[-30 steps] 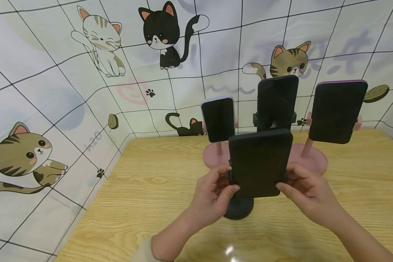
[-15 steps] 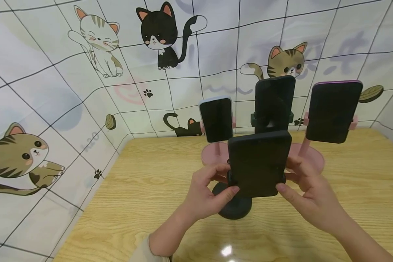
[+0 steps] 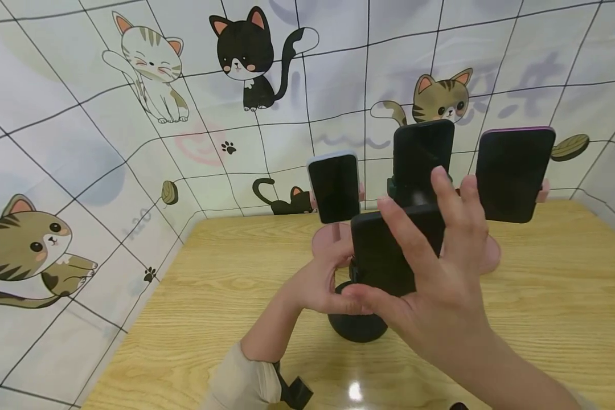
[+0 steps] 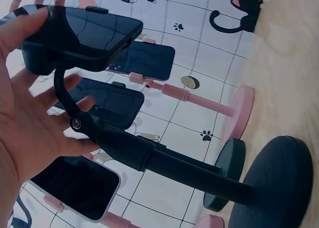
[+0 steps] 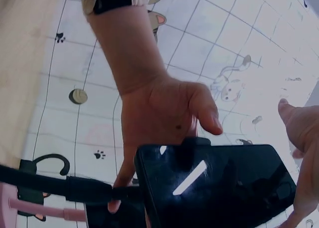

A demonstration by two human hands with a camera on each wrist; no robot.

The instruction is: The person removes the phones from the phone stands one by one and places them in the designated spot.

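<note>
A black phone (image 3: 384,256) sits tilted in the clamp of a black phone stand (image 4: 184,173), whose round base (image 3: 357,324) rests on the table. My left hand (image 3: 320,279) curves loosely about the phone's left edge. In the left wrist view its spread fingers lie behind the stand's neck, while the thumb is held in front of the screen; the right wrist view shows the thumb apart from the phone. My right hand (image 3: 446,279) is spread, fingers extended, in front of the phone's right part and hides it. Contact between right hand and phone is hard to tell.
Behind stand a phone with a light-blue edge (image 3: 334,188) on a pink stand, a dark phone (image 3: 422,154) in a green holder, and a purple-edged phone (image 3: 515,173) on another pink stand. A cat-print wall covering (image 3: 210,119) borders the wooden table (image 3: 236,273).
My right hand has left the phone's right edge and moved left across its front, fingers spreading. My left thumb has come off the phone's lower left edge. The view has shifted slightly.
</note>
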